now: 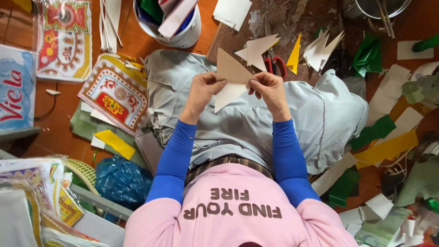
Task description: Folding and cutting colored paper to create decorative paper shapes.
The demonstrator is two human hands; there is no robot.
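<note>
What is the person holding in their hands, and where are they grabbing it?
A folded cardboard piece, tan and white. The left hand pinches its left edge, the right hand its right edge.

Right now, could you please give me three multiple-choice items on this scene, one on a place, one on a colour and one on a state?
1. Where do the red-handled scissors lie?
A. On the floor beyond the hands
B. Inside the white bucket
C. On the blue plastic bag

2. What colour is the loose paper triangle right of the scissors?
A. Green
B. Yellow
C. Blue

3. How is the folded card piece held?
A. Left hand alone
B. Lying free on the lap
C. Pinched between both hands

Answers: 1 A, they lie among paper offcuts past the knees. 2 B, it is plainly yellow. 3 C, the left hand and right hand each grip one side.
</note>
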